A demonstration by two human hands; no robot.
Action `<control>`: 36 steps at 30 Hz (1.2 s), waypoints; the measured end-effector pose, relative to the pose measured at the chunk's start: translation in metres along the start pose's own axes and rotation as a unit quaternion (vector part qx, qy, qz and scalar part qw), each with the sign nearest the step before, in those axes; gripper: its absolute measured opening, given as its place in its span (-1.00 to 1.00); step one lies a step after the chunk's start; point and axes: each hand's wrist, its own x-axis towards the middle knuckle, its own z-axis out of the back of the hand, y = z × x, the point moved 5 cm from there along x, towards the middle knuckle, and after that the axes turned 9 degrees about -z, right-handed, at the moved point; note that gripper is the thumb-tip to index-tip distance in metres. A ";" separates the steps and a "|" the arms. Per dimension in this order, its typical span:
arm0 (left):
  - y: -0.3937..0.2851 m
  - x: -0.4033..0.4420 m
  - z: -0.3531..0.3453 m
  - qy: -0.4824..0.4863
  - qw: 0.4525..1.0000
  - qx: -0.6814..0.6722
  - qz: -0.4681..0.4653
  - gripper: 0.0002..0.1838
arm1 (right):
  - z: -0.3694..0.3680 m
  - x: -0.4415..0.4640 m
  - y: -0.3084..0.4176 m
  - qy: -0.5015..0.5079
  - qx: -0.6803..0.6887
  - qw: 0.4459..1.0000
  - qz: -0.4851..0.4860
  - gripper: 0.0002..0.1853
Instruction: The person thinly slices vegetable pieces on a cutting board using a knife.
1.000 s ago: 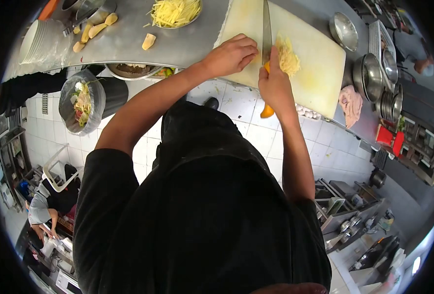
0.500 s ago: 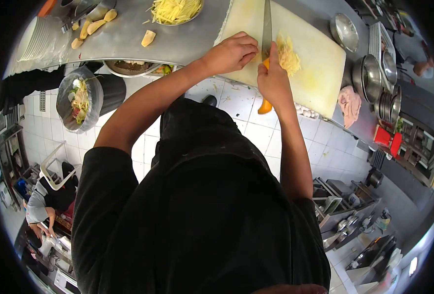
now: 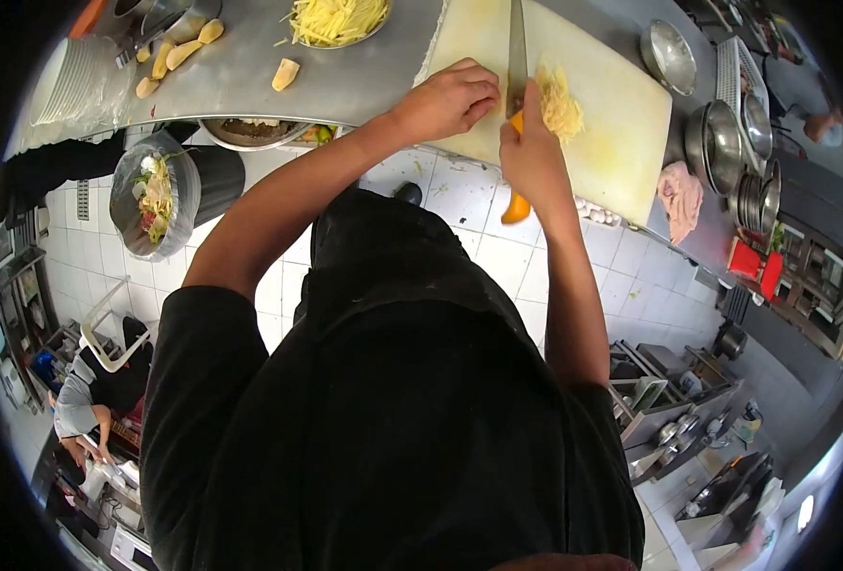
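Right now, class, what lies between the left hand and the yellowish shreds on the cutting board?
In the head view, the knife blade and part of the right hand lie there.

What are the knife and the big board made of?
The knife blade looks like smooth metal, probably steel, because it's grey with a slight shine. The knife handle seems to be smooth plastic: it's bright orange. The cutting board looks like dull, pale yellowish plastic; no wood grain shows, but I can't be sure.
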 end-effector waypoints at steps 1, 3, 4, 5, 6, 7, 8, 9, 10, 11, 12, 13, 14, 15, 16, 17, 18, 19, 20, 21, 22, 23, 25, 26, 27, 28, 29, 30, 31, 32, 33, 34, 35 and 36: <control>0.000 0.000 0.000 -0.004 1.000 0.000 -0.002 -0.90 | 0.003 -0.017 0.003 0.015 -0.012 1.000 -0.019 -0.24; 0.000 -0.001 -0.001 -0.013 1.000 -0.005 -0.001 -0.90 | 0.002 -0.041 0.004 0.033 -0.019 0.998 -0.043 -0.23; 0.000 -0.001 -0.001 -0.017 1.000 -0.008 0.001 -0.91 | -0.003 -0.049 0.002 0.036 -0.013 0.998 -0.049 -0.23; -0.001 -0.002 -0.001 -0.020 1.000 -0.012 0.003 -0.91 | -0.008 -0.053 -0.001 0.038 -0.006 0.998 -0.054 -0.23; 0.000 -0.002 -0.001 -0.018 1.000 -0.010 0.005 -0.91 | -0.012 -0.052 -0.004 0.033 -0.014 0.998 -0.057 -0.22; 0.000 -0.002 -0.001 -0.014 1.000 -0.009 0.006 -0.91 | -0.014 -0.048 -0.002 0.036 -0.007 0.997 -0.061 -0.22; 0.000 -0.002 -0.001 -0.010 1.000 -0.009 0.006 -0.90 | -0.016 -0.044 0.000 0.039 0.000 0.997 -0.067 -0.22; 0.000 -0.002 -0.003 -0.007 1.000 -0.011 0.007 -0.90 | -0.015 -0.041 0.002 0.040 0.007 0.997 -0.072 -0.22; 0.000 -0.002 -0.003 -0.006 1.000 -0.010 0.006 -0.90 | -0.013 -0.041 0.004 0.047 0.013 0.995 -0.085 -0.22; 0.001 -0.002 -0.002 -0.005 1.000 -0.008 0.006 -0.90 | -0.010 -0.043 0.005 0.056 0.019 0.994 -0.097 -0.22; 0.001 -0.002 -0.001 -0.006 1.000 -0.009 0.006 -0.90 | -0.008 -0.046 0.005 0.067 0.024 0.991 -0.111 -0.22; 0.000 -0.001 -0.001 -0.008 1.000 -0.010 0.007 -0.90 | -0.005 -0.049 0.005 0.068 0.011 0.992 -0.106 -0.22; -0.001 -0.002 -0.001 -0.009 1.000 -0.012 0.009 -0.90 | -0.004 -0.052 0.005 0.070 -0.002 0.992 -0.101 -0.23; -0.002 -0.001 -0.001 -0.009 1.000 -0.012 0.010 -0.90 | -0.001 -0.055 0.005 0.072 -0.015 0.993 -0.097 -0.23; -0.002 -0.001 0.000 -0.008 1.000 -0.011 0.011 -0.91 | 0.003 -0.059 0.005 0.077 -0.015 0.991 -0.105 -0.23; -0.003 0.000 0.001 -0.007 1.000 -0.009 0.013 -0.91 | 0.009 -0.062 0.006 0.082 -0.015 0.990 -0.113 -0.23; -0.002 -0.001 0.001 -0.007 1.000 -0.006 0.014 -0.91 | 0.012 -0.064 0.007 0.087 -0.015 0.989 -0.120 -0.23; -0.001 -0.001 0.000 -0.007 1.000 -0.004 0.014 -0.91 | 0.013 -0.066 0.007 0.090 -0.016 0.989 -0.118 -0.22; -0.002 -0.001 -0.001 -0.006 1.000 -0.004 0.013 -0.91 | 0.014 -0.069 0.007 0.092 -0.017 0.989 -0.117 -0.22; -0.002 -0.001 -0.002 -0.008 1.000 -0.004 0.013 -0.91 | 0.015 -0.071 0.006 0.094 -0.018 0.989 -0.117 -0.22; -0.002 -0.001 -0.002 -0.010 1.000 -0.004 0.012 -0.91 | 0.014 -0.072 0.004 0.085 -0.019 0.990 -0.108 -0.21; -0.002 -0.001 -0.001 -0.012 1.000 -0.002 0.012 -0.92 | 0.010 -0.073 0.000 0.076 -0.020 0.992 -0.098 -0.21; -0.001 -0.002 -0.002 -0.011 1.000 -0.006 0.013 -0.91 | 0.004 -0.073 -0.006 0.066 -0.015 0.994 -0.088 -0.20; -0.001 -0.002 -0.002 -0.009 1.000 -0.007 0.014 -0.91 | 0.000 -0.071 -0.006 0.064 -0.008 0.994 -0.087 -0.20; -0.001 -0.002 -0.002 -0.008 1.000 -0.008 0.014 -0.91 | -0.003 -0.068 -0.008 0.063 -0.002 0.994 -0.087 -0.20; -0.001 -0.002 -0.001 -0.006 1.000 -0.009 0.014 -0.90 | -0.009 -0.064 -0.009 0.047 -0.003 0.996 -0.073 -0.19; -0.001 -0.001 -0.001 -0.005 1.000 -0.011 0.012 -0.90 | -0.017 -0.055 -0.012 0.031 -0.003 0.998 -0.059 -0.19; -0.001 -0.001 0.000 -0.008 1.000 -0.010 0.011 -0.90 | -0.021 -0.046 -0.012 0.015 -0.004 0.999 -0.046 -0.19; -0.001 -0.001 0.000 -0.011 1.000 -0.010 0.010 -0.90 | -0.022 -0.037 -0.011 0.010 0.007 0.999 -0.035 -0.19; -0.001 -0.001 0.000 -0.014 1.000 -0.010 0.008 -0.89 | -0.022 -0.027 -0.010 0.005 0.018 1.000 -0.025 -0.19; 0.000 -0.001 0.001 -0.011 1.000 -0.010 0.010 -0.89 | -0.022 -0.017 -0.010 -0.002 0.028 0.999 -0.015 -0.19; 0.000 -0.002 0.000 -0.007 1.000 -0.012 0.013 -0.89 | -0.019 -0.010 -0.008 -0.007 0.028 1.000 -0.012 -0.21; 0.001 -0.001 0.000 -0.004 1.000 -0.012 0.014 -0.88 | -0.015 -0.006 -0.007 -0.002 0.026 0.999 -0.019 -0.21; 0.001 0.000 0.000 -0.004 1.000 -0.012 0.008 -0.88 | -0.010 -0.001 -0.005 0.003 0.026 0.999 -0.024 -0.22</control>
